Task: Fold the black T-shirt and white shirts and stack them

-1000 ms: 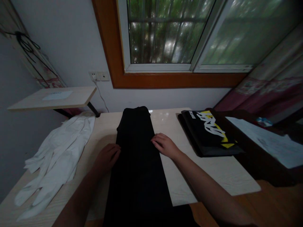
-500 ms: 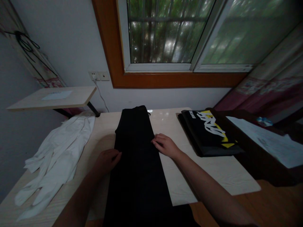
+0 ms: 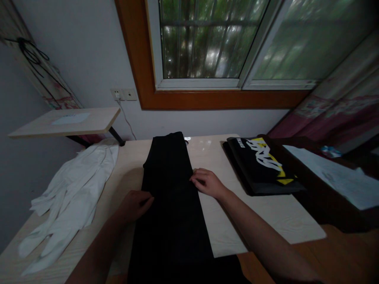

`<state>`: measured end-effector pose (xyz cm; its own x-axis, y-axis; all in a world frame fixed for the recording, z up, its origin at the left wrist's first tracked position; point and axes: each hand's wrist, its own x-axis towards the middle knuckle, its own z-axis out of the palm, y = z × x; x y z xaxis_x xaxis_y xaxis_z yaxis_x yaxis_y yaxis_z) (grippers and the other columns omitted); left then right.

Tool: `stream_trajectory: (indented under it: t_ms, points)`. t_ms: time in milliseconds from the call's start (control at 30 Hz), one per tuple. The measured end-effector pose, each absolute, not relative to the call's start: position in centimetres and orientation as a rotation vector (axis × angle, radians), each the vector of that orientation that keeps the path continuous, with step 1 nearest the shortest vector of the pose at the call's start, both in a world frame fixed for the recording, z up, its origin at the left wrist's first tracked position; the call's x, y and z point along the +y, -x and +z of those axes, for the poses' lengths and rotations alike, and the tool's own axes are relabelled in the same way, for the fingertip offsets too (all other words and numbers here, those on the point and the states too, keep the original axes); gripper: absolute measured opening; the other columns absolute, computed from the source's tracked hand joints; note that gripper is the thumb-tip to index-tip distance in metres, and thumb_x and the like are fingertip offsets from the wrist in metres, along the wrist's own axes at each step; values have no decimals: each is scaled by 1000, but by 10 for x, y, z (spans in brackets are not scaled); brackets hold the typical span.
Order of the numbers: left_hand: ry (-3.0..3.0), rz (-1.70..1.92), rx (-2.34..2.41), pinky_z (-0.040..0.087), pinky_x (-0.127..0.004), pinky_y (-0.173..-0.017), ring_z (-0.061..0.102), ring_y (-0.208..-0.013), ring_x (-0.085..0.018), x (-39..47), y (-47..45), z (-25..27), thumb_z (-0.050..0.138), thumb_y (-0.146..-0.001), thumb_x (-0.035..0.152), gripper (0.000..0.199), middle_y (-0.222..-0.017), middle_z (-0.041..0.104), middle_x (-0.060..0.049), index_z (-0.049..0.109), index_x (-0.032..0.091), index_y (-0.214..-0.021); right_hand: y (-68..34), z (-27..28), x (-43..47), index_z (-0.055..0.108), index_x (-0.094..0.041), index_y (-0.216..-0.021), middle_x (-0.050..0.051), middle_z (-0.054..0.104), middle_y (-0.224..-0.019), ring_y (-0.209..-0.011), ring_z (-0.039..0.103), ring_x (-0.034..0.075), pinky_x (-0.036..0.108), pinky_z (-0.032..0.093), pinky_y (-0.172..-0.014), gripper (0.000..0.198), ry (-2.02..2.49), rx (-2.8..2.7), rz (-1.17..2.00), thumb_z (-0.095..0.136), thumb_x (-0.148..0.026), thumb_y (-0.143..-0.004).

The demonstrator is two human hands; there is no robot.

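A pair of black trousers (image 3: 170, 189), seemingly folded lengthwise into a long strip, lies flat down the middle of the table. Its near end runs past the front edge and out of view at the bottom. My left hand (image 3: 135, 204) is at the left edge of the cloth, thumb and fingers closed together on it. Farther up, on the opposite edge, my right hand (image 3: 207, 182) pinches the fabric between thumb and curled fingers. Dim light hides the creases in the black cloth.
White crumpled cloth (image 3: 79, 185) lies on the table's left. Above it stands a small raised shelf (image 3: 97, 124). Folded black clothing with a white and yellow print (image 3: 245, 173) sits at right, beside a dark surface with a pale sheet (image 3: 331, 173). A window (image 3: 204, 51) is behind.
My left hand has slid slightly toward me along the edge of the trousers, and the near part of the cloth has shifted a little left. My right hand has barely moved.
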<state>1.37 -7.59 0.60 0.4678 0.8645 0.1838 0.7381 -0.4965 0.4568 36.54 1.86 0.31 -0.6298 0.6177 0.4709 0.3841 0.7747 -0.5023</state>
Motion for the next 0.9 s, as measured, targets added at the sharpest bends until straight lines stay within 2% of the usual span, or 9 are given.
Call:
stream_trajectory:
  t_ms: [267, 400, 567, 633, 767, 900]
  points:
    - [-2358, 825, 1479, 48, -28, -72, 64, -76, -15, -69, -9, 6, 50, -100, 29, 24, -81, 67, -3, 66, 20, -84, -366, 4, 18, 71, -24, -99, 6, 71, -90, -86, 65, 21, 37, 54, -78, 17, 735, -2316, 488, 55, -21, -96]
    - [-2312, 889, 1480, 52, -33, -84, 65, -91, -19, -64, -3, 0, 51, -96, 22, 18, -95, 70, -5, 69, 22, -99, -366, 2, 19, 71, -24, -100, 6, 71, -91, -87, 65, 22, 38, 54, -80, 17, 733, -2310, 481, 55, -20, -96]
    - [-2386, 836, 1428, 49, -43, -99, 59, -111, -24, -62, 10, -5, 47, -84, 4, 39, -114, 67, -7, 70, 24, -109, -365, 2, 19, 70, -24, -102, 7, 71, -94, -90, 65, 22, 39, 55, -82, 17, 741, -2309, 476, 55, -20, -96]
    - [-2426, 800, 1414, 46, -46, -103, 56, -117, -24, -62, 16, -4, 46, -84, 3, 44, -120, 66, -6, 71, 26, -111, -365, 2, 19, 70, -24, -103, 7, 71, -94, -91, 65, 22, 39, 55, -82, 18, 752, -2307, 459, 55, -20, -96]
    - [-2482, 760, 1403, 43, -48, -107, 52, -124, -25, -63, 30, -1, 46, -91, 7, 43, -130, 61, -6, 73, 31, -115, -367, 0, 20, 70, -24, -106, 8, 70, -97, -95, 64, 23, 40, 55, -85, 21, 756, -2315, 435, 56, -15, -94]
    - [-2502, 731, 1410, 40, -50, -112, 46, -132, -28, -64, 40, 0, 55, -94, 17, 35, -142, 54, -5, 72, 35, -119, -375, -1, 20, 71, -25, -106, 8, 68, -108, -107, 63, 24, 43, 54, -93, 26, 732, -2328, 424, 58, -11, -88]
